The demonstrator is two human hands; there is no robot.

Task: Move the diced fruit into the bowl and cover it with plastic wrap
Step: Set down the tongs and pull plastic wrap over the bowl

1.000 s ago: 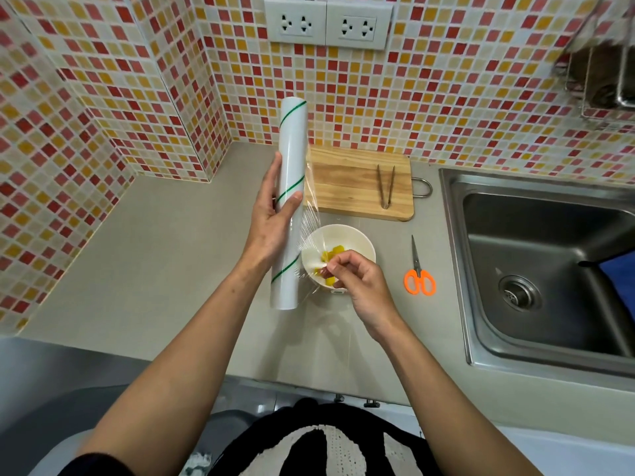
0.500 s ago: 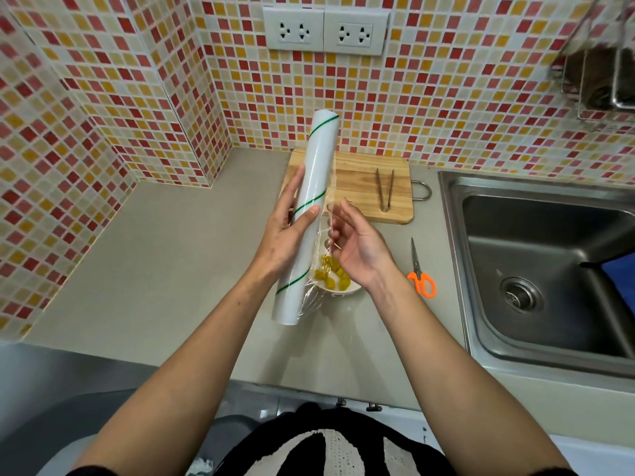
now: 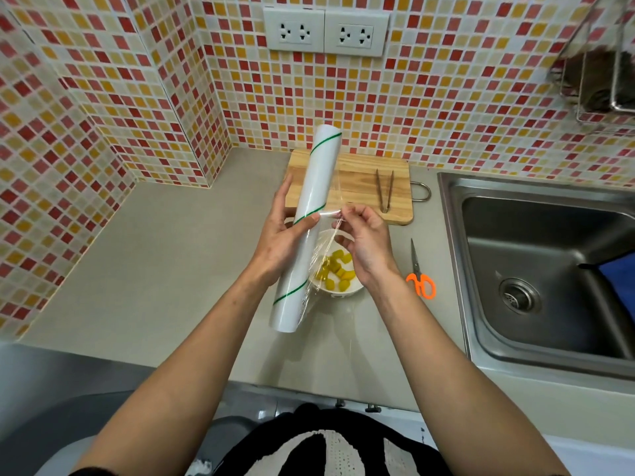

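Observation:
My left hand [image 3: 279, 237] grips a long white roll of plastic wrap [image 3: 309, 214] with green stripes, held tilted above the counter. My right hand [image 3: 366, 240] pinches the loose clear film [image 3: 335, 214] beside the roll, with a short stretch of film pulled off. Below both hands stands a white bowl [image 3: 350, 293] with yellow diced fruit [image 3: 335, 274] in it, partly hidden by the roll, the film and my right wrist.
A wooden cutting board [image 3: 359, 182] with metal tongs [image 3: 385, 190] lies behind the bowl against the tiled wall. Orange-handled scissors [image 3: 421, 280] lie right of the bowl. A steel sink [image 3: 549, 269] fills the right side. The beige counter [image 3: 154, 262] stretches to the left.
The roll has tilted and moved right over the bowl. My right hand rose from the bowl's rim to the roll and now pinches the film's edge.

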